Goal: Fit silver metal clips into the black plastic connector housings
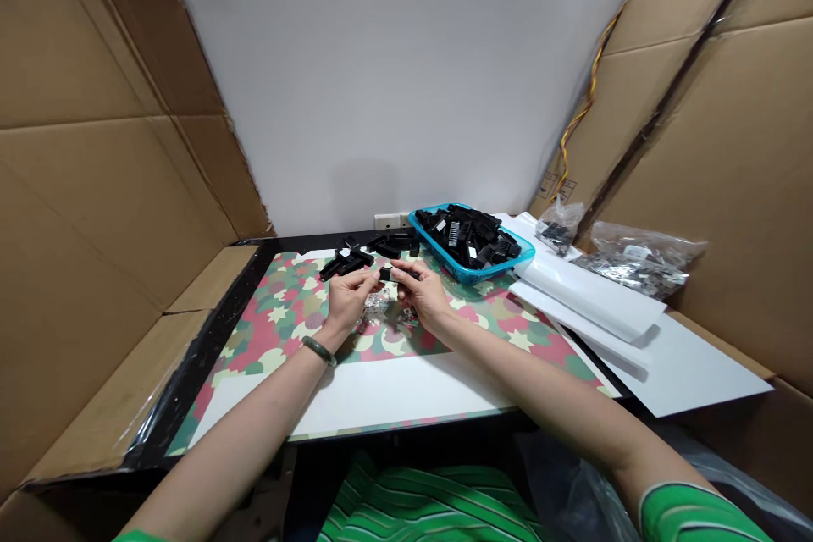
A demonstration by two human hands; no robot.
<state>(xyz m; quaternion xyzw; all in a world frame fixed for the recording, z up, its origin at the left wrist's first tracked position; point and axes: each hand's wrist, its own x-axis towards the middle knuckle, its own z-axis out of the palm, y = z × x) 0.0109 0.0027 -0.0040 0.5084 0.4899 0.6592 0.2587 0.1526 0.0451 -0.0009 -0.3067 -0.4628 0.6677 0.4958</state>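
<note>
Connector [386,273] between hands [346,301] [423,295], basket [471,247] behind, bags [638,261] right

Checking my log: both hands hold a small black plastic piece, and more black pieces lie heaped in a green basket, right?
No, the basket is turquoise, not green, as the head view shows. The rest stands: the left hand and right hand hold a small black plastic piece, and more black pieces lie heaped in it.
</note>
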